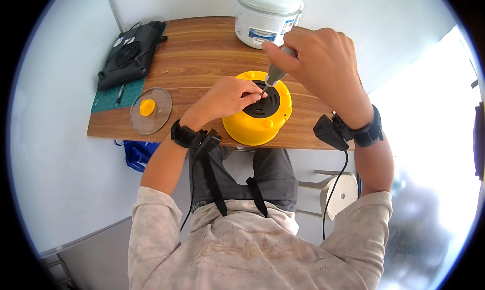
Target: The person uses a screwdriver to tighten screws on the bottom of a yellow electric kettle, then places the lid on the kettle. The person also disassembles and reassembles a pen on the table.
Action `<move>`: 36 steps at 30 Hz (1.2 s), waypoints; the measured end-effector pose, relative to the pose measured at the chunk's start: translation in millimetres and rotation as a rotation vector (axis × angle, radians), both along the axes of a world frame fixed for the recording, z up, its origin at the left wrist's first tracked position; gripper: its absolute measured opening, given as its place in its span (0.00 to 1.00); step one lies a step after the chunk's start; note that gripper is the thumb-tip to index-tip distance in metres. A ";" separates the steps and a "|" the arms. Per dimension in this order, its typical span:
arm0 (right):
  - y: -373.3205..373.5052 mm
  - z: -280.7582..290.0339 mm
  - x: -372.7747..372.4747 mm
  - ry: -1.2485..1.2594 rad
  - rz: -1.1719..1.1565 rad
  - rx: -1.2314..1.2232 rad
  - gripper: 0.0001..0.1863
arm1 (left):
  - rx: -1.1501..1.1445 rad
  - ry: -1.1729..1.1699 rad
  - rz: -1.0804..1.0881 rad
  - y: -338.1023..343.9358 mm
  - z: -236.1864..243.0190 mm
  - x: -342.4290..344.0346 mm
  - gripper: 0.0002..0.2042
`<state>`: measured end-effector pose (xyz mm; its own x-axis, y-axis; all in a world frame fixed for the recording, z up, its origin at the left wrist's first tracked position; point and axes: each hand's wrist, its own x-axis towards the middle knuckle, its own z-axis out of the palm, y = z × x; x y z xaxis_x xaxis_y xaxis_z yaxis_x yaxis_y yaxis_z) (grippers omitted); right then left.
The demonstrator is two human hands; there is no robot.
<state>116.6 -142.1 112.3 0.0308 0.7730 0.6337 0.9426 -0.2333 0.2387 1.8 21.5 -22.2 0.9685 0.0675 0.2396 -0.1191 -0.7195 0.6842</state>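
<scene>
While tight around the screwdriver handle, right hand above the left hand, itself pinched at the shaft.

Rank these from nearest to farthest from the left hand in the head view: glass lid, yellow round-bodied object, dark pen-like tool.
1. Yellow round-bodied object: nearest, partly beneath the left hand and to its right.
2. Glass lid: left of the hand, on the table.
3. Dark pen-like tool: farther left, on the green mat.
</scene>
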 end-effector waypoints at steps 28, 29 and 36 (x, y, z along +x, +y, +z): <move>5.0 4.3 -10.9 0.105 -0.024 -0.073 0.24 | -0.389 0.056 -0.012 1.3 10.7 4.3 0.16; 4.4 2.4 -9.1 0.121 0.004 -0.053 0.23 | -0.391 0.051 -0.023 1.3 9.2 5.5 0.16; -8.4 6.0 -4.3 0.392 0.343 -0.092 0.11 | -0.429 0.016 -0.069 6.3 0.1 7.3 0.15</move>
<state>112.3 -150.5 118.3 -0.0125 0.8320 0.5546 0.9839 0.1092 -0.1416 9.0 27.8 -22.1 0.9775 0.0928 0.1893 -0.1443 -0.3601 0.9217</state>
